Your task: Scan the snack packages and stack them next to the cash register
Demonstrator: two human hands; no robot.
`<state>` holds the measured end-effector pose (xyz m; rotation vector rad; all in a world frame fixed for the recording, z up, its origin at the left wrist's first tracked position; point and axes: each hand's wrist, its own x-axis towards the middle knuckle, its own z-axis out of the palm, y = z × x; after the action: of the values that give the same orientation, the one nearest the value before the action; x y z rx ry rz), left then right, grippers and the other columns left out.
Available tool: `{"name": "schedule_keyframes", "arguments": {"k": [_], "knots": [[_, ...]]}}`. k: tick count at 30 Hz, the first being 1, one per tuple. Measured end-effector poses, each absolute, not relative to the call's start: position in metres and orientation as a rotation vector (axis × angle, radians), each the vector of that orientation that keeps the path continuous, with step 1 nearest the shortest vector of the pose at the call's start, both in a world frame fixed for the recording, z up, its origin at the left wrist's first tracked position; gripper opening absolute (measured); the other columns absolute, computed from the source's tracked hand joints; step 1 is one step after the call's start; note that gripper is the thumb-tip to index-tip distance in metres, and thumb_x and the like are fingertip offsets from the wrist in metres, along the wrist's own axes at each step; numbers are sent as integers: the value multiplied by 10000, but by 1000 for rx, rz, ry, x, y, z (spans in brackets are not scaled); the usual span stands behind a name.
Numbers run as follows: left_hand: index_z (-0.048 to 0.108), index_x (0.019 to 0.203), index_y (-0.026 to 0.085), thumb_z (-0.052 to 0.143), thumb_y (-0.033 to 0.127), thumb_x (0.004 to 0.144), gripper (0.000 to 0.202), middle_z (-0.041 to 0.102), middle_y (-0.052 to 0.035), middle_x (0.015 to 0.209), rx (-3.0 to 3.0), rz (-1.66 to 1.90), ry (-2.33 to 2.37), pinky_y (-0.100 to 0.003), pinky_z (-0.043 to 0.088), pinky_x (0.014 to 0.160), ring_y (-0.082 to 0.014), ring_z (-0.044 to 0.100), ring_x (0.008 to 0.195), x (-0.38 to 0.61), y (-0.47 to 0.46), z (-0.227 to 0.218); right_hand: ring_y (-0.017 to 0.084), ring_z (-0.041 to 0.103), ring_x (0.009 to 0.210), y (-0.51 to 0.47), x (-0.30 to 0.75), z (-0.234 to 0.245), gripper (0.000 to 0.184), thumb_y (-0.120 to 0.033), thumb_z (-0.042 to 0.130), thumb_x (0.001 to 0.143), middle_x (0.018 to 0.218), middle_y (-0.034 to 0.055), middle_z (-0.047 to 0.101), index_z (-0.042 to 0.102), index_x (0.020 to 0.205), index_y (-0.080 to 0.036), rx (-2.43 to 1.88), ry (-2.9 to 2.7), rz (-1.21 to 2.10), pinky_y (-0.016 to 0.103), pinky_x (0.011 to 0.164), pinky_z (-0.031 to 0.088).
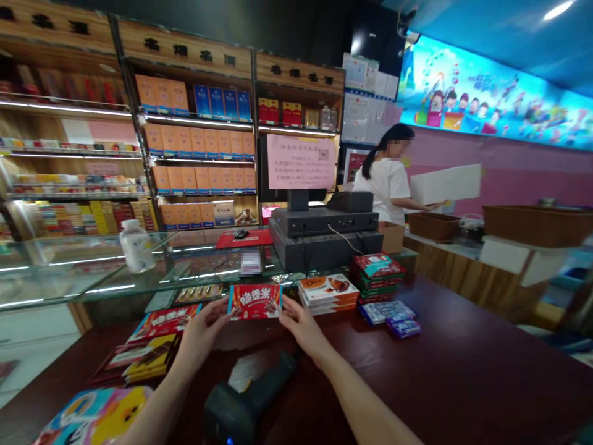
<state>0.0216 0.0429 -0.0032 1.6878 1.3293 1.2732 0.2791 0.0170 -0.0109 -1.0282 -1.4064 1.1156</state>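
Head view: the left hand (201,330) and right hand (302,327) each pinch a flat red chocolate packet (254,301) at opposite edges, a narrow grip with the fingertips closed on the packet rather than spread across it. Holding only the edges leaves the printed face uncovered and keeps the packet level, face up. It sits over the dark red counter (467,364), though whether it touches cannot be told. A dark handheld barcode scanner (250,392) lies just below and between the hands. Right of the packet stand orange-and-white boxes (328,293), a taller stack of red-and-green packets (376,278) and blue bars (386,312); left of it lie more red packets (164,322) beside yellow ones (152,358). Farther off, a co-worker (386,179) holds a white box (445,184)
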Motion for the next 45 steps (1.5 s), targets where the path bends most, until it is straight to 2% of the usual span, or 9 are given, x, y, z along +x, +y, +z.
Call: {"name": "schedule_keyframes", "arguments": {"k": [4, 9, 16, 21, 26, 30, 33, 40, 45], "knots": [[620, 1249, 174, 677, 686, 691, 760, 768, -92, 1105, 1654, 1310, 1304, -401, 577, 952, -277, 720, 1050, 17, 39, -12, 246, 595, 1230, 19, 278, -19, 642, -297, 650, 815, 1434, 90, 595, 525, 1443, -249, -1017, -1452, 1106, 429, 1085, 431], [617, 1259, 179, 661, 619, 746, 677, 760, -97, 1122, 1662, 1325, 1302, -402, 572, 957, -265, 719, 1041, 17, 34, -13, 254, 586, 1242, 20, 279, -21, 644, -304, 615, 829, 1417, 89, 607, 504, 1462, -256, -1012, -1463, 1089, 419, 1035, 477], [567, 1349, 196, 676, 419, 737, 661, 764, -65, 1096, 1719, 1291, 1354, -390, 573, 931, -239, 728, 958, 22, 24, -17, 265, 584, 1250, 18, 281, -23, 702, -319, 624, 818, 1418, 108, 602, 455, 1496, -250, -925, -1445, 1106, 420, 1023, 486], [609, 1298, 217, 647, 381, 764, 561, 759, -39, 1117, 1822, 1348, 1427, -385, 555, 975, -225, 722, 1001, 22, 20, -20, 240, 645, 1129, 17, 283, -30, 658, -295, 637, 809, 1291, 94, 683, 514, 1453, -252, -902, -1403, 1098, 384, 954, 522], [540, 1386, 261, 614, 367, 818, 582, 765, -1, 1087, 1908, 1421, 1449, -363, 558, 971, -199, 726, 1012, 22, 16, -19, 220, 692, 964, 20, 285, -37, 585, -293, 650, 793, 1100, 71, 739, 599, 1375, -260, -900, -1369, 1067, 348, 845, 545], [587, 1342, 256, 585, 356, 867, 485, 743, -27, 1179, 2065, 1400, 1408, -348, 565, 954, -198, 725, 1019, 22, 16, -20, 221, 703, 866, 25, 290, -40, 562, -309, 680, 768, 938, 59, 750, 639, 1323, -230, -915, -1340, 1043, 354, 809, 548], [585, 1352, 248, 598, 355, 874, 489, 712, -49, 1253, 2195, 1416, 1363, -358, 535, 1009, -209, 688, 1118, 21, 17, -21, 224, 703, 832, 27, 292, -40, 547, -330, 718, 746, 898, 61, 756, 668, 1277, -206, -937, -1329, 998, 360, 797, 553], [638, 1284, 259, 508, 331, 937, 378, 724, -41, 1206, 2246, 1480, 1395, -318, 553, 961, -187, 690, 1104, 19, 15, -23, 248, 726, 909, 19, 288, -31, 458, -439, 689, 827, 1061, 96, 771, 702, 1219, -203, -957, -1331, 927, 351, 755, 577], [663, 1238, 244, 505, 366, 952, 349, 739, -48, 1143, 2213, 1527, 1419, -312, 557, 926, -182, 701, 1039, 24, 11, -20, 249, 730, 918, 15, 286, -29, 448, -459, 633, 872, 1078, 96, 762, 694, 1239, -210, -996, -1361, 875, 339, 731, 580]]}}
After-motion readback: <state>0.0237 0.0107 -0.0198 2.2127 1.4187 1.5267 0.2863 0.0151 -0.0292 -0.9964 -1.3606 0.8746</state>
